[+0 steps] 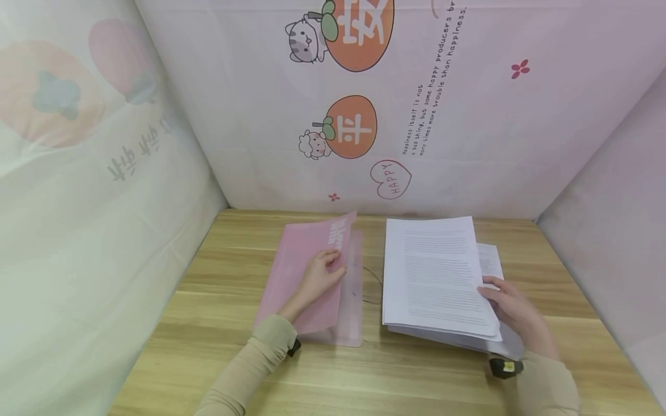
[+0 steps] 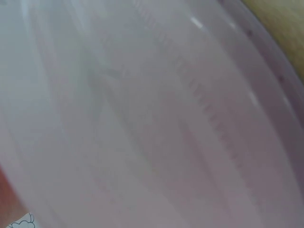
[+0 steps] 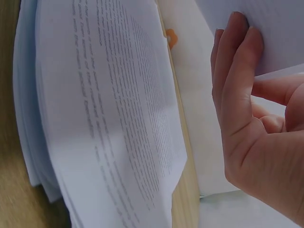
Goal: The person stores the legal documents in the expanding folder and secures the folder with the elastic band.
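Note:
A pink plastic folder (image 1: 299, 266) lies at left centre on the table with its cover lifted. My left hand (image 1: 318, 276) pinches the cover's free edge, above a paler translucent layer (image 1: 354, 289). Blurred translucent plastic (image 2: 166, 118) fills the left wrist view, hiding that hand's fingertips. Right of the folder, my right hand (image 1: 512, 306) pinches the right edge of several printed sheets (image 1: 437, 271), raised at a tilt. More printed paper (image 1: 491, 260) lies beneath them. In the right wrist view, thumb and fingers (image 3: 237, 80) grip the raised paper (image 3: 285, 38), over a lower printed stack (image 3: 109, 118).
The wood-grain table (image 1: 208, 300) is bordered by a printed cloth backdrop (image 1: 260, 144) behind and pale cloth at both sides. A thin dark curved line, perhaps a cord, runs between folder and papers. A black device (image 1: 504, 368) sits on my right wrist.

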{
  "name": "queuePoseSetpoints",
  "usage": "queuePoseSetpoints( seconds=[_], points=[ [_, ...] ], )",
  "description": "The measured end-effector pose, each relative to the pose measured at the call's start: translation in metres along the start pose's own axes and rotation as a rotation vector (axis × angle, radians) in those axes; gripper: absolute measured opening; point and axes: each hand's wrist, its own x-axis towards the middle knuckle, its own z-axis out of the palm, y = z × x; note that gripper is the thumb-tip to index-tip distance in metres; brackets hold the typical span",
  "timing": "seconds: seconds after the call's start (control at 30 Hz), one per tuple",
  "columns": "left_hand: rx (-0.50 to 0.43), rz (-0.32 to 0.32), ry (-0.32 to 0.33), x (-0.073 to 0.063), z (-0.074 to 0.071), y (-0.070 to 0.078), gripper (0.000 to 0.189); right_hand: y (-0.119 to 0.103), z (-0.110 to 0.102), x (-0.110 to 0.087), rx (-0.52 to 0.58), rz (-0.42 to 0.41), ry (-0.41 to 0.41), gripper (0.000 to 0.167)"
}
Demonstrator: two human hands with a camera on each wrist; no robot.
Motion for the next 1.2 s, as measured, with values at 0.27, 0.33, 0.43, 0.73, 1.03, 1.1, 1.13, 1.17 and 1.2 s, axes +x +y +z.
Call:
queuePoseSetpoints(
  seconds=[0.27, 0.33, 0.43, 0.73, 1.03, 1.1, 1.13, 1.17, 1.2],
  points=[
    [0.005, -0.005, 0.002, 0.001, 0.0, 0.0, 0.049, -0.003, 0.006, 0.001, 0.039, -0.006, -0.003, 0.028],
    [0.004, -0.005, 0.004, 0.001, 0.0, 0.0, 0.048, -0.003, 0.008, 0.002, 0.059, 0.001, 0.001, 0.023],
    [0.0, -0.005, 0.009, 0.001, 0.0, 0.0, 0.048, -0.003, 0.01, 0.004, 0.081, -0.004, -0.01, 0.02],
    [0.002, -0.011, 0.012, 0.001, 0.001, 0.001, 0.047, -0.007, 0.021, 0.011, 0.077, -0.019, -0.01, 0.031],
    [-0.002, -0.011, 0.021, 0.001, -0.001, 0.0, 0.049, -0.012, 0.036, 0.02, 0.023, -0.03, -0.028, 0.05],
    [-0.013, -0.015, 0.016, 0.001, -0.002, 0.001, 0.049, -0.013, 0.039, 0.021, 0.005, -0.028, -0.03, 0.056],
    [-0.016, -0.018, 0.013, 0.001, -0.002, 0.001, 0.049, -0.013, 0.041, 0.022, 0.003, -0.026, -0.029, 0.057],
    [-0.018, -0.022, 0.011, 0.001, -0.002, 0.001, 0.049, -0.013, 0.042, 0.022, 0.001, -0.022, -0.026, 0.058],
    [-0.023, -0.025, 0.01, 0.001, -0.002, 0.001, 0.049, -0.014, 0.044, 0.023, 0.0, -0.021, -0.025, 0.059]
  ],
)
